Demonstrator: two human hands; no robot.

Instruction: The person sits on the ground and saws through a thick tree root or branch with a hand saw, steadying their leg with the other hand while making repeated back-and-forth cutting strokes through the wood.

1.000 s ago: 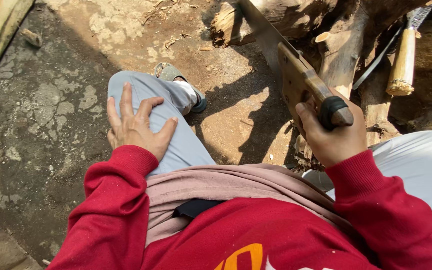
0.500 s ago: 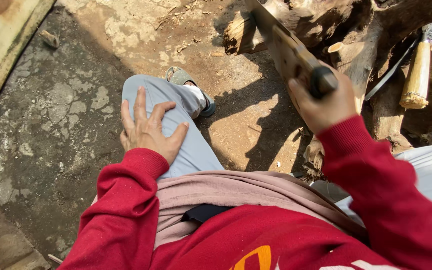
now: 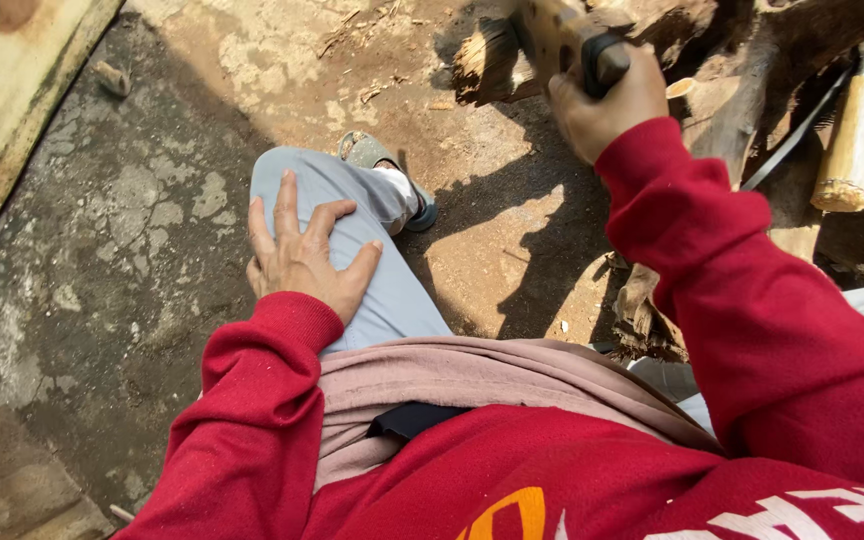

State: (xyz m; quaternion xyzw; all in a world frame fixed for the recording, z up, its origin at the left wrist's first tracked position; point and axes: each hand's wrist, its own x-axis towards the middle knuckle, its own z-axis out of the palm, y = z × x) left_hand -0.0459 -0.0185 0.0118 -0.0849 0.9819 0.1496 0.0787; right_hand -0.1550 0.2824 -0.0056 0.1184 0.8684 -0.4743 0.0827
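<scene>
- The right hand (image 3: 607, 105) was clenched around the dark grip of a wooden-bodied chopping tool (image 3: 552, 40), raised at about 1 o'clock in the head view. Only the lower part of the tool showed; its working end was cut off by the top edge.
- The left hand (image 3: 302, 255) lay released, fingers spread flat on the left knee (image 3: 352, 230) in light grey trousers, at about 10 o'clock from the body centre. It held nothing.
- Judgement: a grip closed fully around the handle, as seen, suited a downward stroke; a loose grip would risk the tool twisting on contact.
- Judgement: the resting hand was well apart from the strike zone, which was the correct place for it.
- A cut log end (image 3: 492, 62) lay just beside the tool, at 12 o'clock, with more wood pieces (image 3: 752, 110) stacked towards 2 o'clock.
- Judgement: the stroke should land on the wood, clear of the sandalled foot (image 3: 382, 165), which lay near the log at 11 o'clock.
- A second tool with a pale wooden handle (image 3: 847, 140) leaned among the wood at 3 o'clock, untouched.
- The ground (image 3: 132, 250) was bare packed earth and cracked concrete; a plank (image 3: 12, 110) ran along the 9 o'clock edge.
</scene>
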